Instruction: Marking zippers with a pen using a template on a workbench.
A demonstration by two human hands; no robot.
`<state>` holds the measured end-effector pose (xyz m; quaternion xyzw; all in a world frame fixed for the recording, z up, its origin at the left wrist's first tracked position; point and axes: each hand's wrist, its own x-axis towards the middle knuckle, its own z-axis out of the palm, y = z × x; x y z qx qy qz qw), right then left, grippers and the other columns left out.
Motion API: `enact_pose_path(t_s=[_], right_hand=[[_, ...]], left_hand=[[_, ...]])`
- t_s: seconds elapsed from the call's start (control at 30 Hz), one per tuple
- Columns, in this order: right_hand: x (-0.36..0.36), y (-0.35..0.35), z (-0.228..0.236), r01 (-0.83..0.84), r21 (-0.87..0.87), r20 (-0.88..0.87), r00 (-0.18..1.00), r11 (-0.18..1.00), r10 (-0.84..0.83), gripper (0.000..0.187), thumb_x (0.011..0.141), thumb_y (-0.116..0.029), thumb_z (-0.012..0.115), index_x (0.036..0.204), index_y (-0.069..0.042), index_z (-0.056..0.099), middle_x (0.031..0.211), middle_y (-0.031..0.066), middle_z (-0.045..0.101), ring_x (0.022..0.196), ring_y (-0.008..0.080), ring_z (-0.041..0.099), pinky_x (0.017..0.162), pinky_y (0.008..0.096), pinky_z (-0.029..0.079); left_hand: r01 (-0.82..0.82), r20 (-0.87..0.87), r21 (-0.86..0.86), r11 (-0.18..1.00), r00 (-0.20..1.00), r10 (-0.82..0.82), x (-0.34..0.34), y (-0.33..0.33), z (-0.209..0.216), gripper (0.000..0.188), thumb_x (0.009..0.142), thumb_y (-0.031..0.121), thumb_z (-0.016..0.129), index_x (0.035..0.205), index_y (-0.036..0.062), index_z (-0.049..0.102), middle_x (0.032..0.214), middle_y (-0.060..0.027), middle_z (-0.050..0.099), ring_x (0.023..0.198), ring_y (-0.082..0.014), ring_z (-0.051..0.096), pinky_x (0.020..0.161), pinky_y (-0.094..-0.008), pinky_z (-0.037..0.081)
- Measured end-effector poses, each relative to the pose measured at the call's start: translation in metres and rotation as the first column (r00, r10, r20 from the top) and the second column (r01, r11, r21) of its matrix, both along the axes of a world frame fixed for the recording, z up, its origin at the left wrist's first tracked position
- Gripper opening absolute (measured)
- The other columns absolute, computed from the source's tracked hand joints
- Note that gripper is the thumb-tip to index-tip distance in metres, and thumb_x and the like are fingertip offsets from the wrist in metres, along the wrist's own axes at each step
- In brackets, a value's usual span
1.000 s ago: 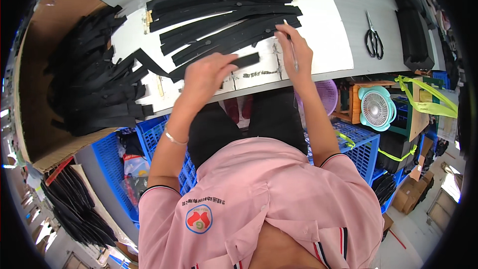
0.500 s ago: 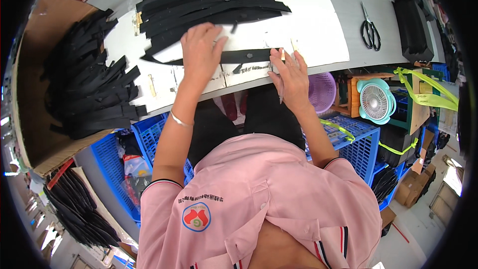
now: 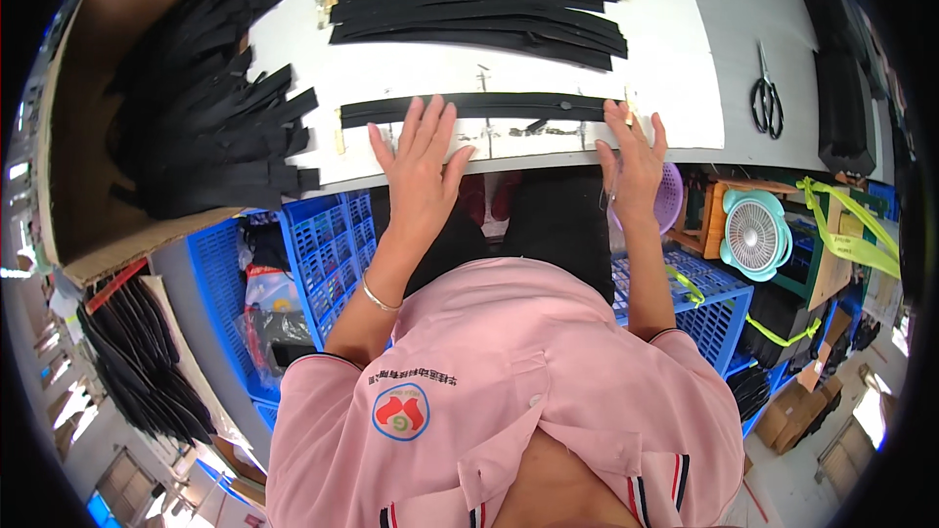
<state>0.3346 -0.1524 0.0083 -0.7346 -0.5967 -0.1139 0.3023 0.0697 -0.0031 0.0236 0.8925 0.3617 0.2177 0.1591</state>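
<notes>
A long, narrow black strip (image 3: 518, 106), with a small dark round piece near its right part, lies nearly straight across a white board (image 3: 675, 68) with dark marks on it. My left hand (image 3: 423, 161) lies spread over the strip's left part, fingertips on its fabric. At the strip's right end, my right hand (image 3: 636, 161) rests with its fingers stretched out; a thin, slender thing shows beside its thumb, too small to make out. Farther back on the board lie several more black strips (image 3: 469, 15), side by side in a stack.
On the left stands an open cardboard box (image 3: 73, 137) heaped with black strips (image 3: 186, 117). Black-handled scissors (image 3: 766, 103) lie at the right of the grey table (image 3: 773, 0). Below its edge are a purple basket (image 3: 669, 198), a turquoise fan (image 3: 756, 235) and blue crates (image 3: 333, 244).
The strip has been pulled straight and flat along the board. My left hand has moved nearer to me and spread its fingers. The whole view has shifted.
</notes>
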Motion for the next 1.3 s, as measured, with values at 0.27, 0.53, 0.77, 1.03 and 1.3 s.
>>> enact_pose_path(t_s=[0.27,0.53,0.77,1.03,1.3], right_hand=[[0.000,0.002,-0.003,0.008,0.023,0.035,0.999,1.000,-0.009,0.043,0.092,-0.004,0.076,0.132,-0.011,0.064,0.131,0.0050,0.074,0.130,0.0243,0.066,0.119,0.0504,0.035],[-0.006,0.004,0.012,0.052,-0.061,0.050,0.998,0.997,-0.049,0.036,0.099,-0.002,0.067,0.133,-0.012,0.065,0.131,0.0063,0.073,0.128,0.0230,0.067,0.120,0.0485,0.035],[-0.063,0.055,0.050,-0.023,0.018,-0.440,0.898,1.000,0.028,0.030,0.104,-0.013,0.061,0.133,-0.011,0.067,0.106,0.0076,0.079,0.101,0.0262,0.069,0.108,0.0400,0.043],[-0.146,0.149,0.041,-0.293,0.096,-0.886,0.409,0.951,0.216,0.023,0.102,-0.020,0.068,0.107,0.001,0.075,0.089,0.0061,0.074,0.069,0.0123,0.064,0.065,0.0268,0.049],[-0.160,0.165,0.022,-0.344,-0.068,-0.763,0.623,0.936,0.173,0.021,0.101,-0.016,0.069,0.103,0.004,0.074,0.091,0.0040,0.076,0.072,0.0094,0.066,0.067,0.0242,0.051]], left_hand=[[-0.219,-0.041,0.032,0.975,0.975,0.220,-0.053,0.017,-0.007,0.078,0.094,0.042,0.075,0.156,0.0054,0.045,0.164,-0.0140,0.043,0.157,-0.0356,0.030,0.122,-0.0691,0.001],[-0.227,-0.075,0.039,0.973,0.970,0.229,-0.071,0.003,-0.010,0.071,0.095,0.041,0.075,0.155,0.0111,0.051,0.160,-0.0075,0.050,0.153,-0.0299,0.037,0.123,-0.0676,0.001],[-0.214,-0.024,0.043,0.976,0.976,0.216,-0.073,0.005,-0.016,0.070,0.095,0.042,0.074,0.155,0.0123,0.050,0.160,-0.0067,0.048,0.156,-0.0302,0.032,0.124,-0.0660,0.003],[-0.223,0.004,0.038,0.974,0.975,0.223,-0.070,0.005,-0.016,0.070,0.093,0.044,0.075,0.152,0.0136,0.053,0.157,-0.0056,0.051,0.154,-0.0307,0.035,0.122,-0.0682,0.009],[-0.236,0.077,0.033,0.971,0.969,0.233,-0.072,0.005,-0.018,0.069,0.093,0.044,0.075,0.151,0.0132,0.054,0.154,-0.0057,0.054,0.152,-0.0307,0.039,0.122,-0.0655,0.007]])
